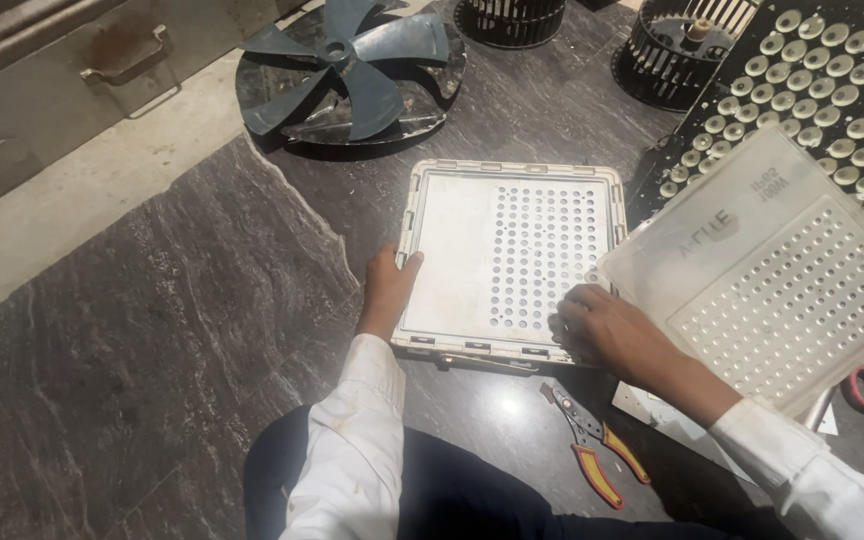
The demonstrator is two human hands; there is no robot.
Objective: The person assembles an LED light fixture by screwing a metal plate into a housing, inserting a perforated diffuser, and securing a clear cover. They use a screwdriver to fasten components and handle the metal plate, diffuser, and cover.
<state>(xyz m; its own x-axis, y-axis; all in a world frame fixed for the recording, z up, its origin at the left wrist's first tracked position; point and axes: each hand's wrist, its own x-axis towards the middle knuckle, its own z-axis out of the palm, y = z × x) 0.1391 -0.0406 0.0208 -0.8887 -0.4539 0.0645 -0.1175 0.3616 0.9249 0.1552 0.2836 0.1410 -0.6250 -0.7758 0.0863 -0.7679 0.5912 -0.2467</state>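
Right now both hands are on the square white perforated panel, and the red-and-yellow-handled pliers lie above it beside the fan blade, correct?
Not quite. The head view shows the red-and-yellow-handled pliers lying below the square white perforated panel, near the person's lap, not beside the dark blue fan blade. The left hand and right hand are both on the panel, as stated.

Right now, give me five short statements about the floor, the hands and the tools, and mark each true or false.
1. The left hand rests on the left edge of the square perforated panel. True.
2. The right hand holds the pliers. False: the pliers lie on the dark stone floor, untouched.
3. A dark fan blade lies beyond the panel. True.
4. The pliers have blue handles. False: they are red and yellow.
5. A translucent perforated cover lies to the right of the panel. True.
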